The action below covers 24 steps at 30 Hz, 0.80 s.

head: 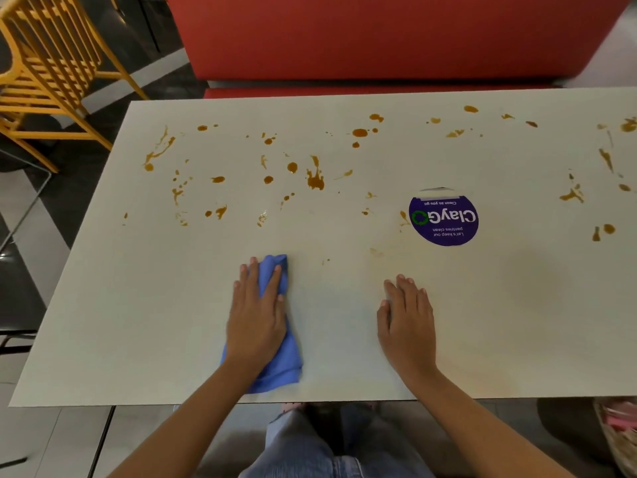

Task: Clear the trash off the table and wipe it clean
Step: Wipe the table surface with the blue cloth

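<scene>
Left hand [256, 315] flat, fingers spread, pressing blue cloth [275, 357] onto table [103, 305] near front edge, set for wiping. Right hand [406, 315] flat, empty, bracing. Brown sauce stains [315, 179] beyond, untouched. No trash visible. 1 purple sticker [443, 219].

Soft, even indoor light falls on the pale table [517, 322], slightly warmer toward its right edge, with faint shadows beside the hands; the wide lens bows the table's edges, the corners darken, and detail looks a little soft
</scene>
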Each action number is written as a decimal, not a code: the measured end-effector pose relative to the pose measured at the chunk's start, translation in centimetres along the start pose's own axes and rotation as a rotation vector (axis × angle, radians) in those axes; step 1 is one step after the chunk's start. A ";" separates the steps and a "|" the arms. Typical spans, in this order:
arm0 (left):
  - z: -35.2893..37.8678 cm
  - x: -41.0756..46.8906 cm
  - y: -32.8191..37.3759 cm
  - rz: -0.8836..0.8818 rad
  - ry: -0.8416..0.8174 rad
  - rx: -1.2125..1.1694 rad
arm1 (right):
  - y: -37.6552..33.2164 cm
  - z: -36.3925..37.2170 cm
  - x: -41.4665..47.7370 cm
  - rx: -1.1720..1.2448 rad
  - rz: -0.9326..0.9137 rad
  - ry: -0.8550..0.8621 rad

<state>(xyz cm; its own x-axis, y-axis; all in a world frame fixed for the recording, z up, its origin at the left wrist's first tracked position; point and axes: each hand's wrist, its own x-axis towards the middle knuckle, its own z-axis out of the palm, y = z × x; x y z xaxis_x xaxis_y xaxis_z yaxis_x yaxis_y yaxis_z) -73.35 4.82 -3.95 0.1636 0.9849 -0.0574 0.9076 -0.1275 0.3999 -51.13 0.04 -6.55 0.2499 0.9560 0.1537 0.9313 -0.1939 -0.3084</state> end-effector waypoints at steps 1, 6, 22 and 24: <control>0.0 -0.2 -0.6 -0.028 0.025 -0.001 | 0.3 -0.2 0.1 0.011 -0.025 -0.010; 1.2 1.1 1.0 -0.075 0.110 -0.006 | 2.9 -1.9 1.3 0.107 -0.058 0.014; 5.4 4.1 9.6 0.219 0.019 0.046 | 10.3 -3.0 2.3 0.077 0.134 -0.035; 5.1 2.8 8.7 0.237 0.013 -0.020 | 10.3 -2.8 2.2 0.076 0.131 -0.016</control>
<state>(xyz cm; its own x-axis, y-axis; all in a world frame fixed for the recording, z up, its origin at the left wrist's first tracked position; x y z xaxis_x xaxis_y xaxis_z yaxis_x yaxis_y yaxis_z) -63.02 5.89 -5.33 0.3659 0.9292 0.0515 0.8366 -0.3527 0.4193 -40.27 -0.43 -6.79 0.3628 0.9272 0.0930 0.8681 -0.3000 -0.3956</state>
